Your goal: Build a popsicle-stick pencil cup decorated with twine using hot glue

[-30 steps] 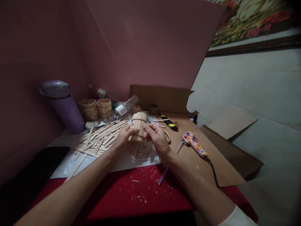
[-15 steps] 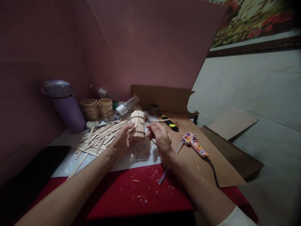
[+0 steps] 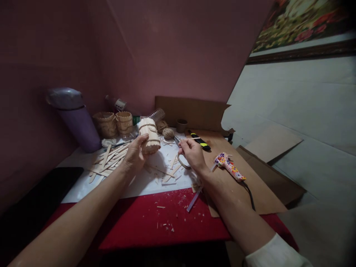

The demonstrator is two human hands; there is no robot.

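Observation:
My left hand (image 3: 135, 154) grips a small barrel made of popsicle sticks (image 3: 149, 135), bound with twine, and holds it tilted above the white sheet (image 3: 83, 181). My right hand (image 3: 191, 152) is closed beside the scissors (image 3: 177, 140), its fingers pinched on something thin that I cannot make out. A ball of twine (image 3: 168, 133) lies just behind it, and a tape ring (image 3: 182, 163) sits under the hand. Loose popsicle sticks (image 3: 111, 157) are scattered to the left.
A purple flask (image 3: 74, 118) stands back left beside two finished stick cups (image 3: 115, 123). A flowered glue gun (image 3: 229, 167) with its cord and a yellow-black knife (image 3: 200, 141) lie on brown cardboard (image 3: 244, 193) to the right. A glue stick (image 3: 194, 198) lies on the red cloth (image 3: 155, 226).
My left hand has lifted the stick barrel up and to the left. My right hand let go of it and moved back towards the scissors, uncovering the twine ball.

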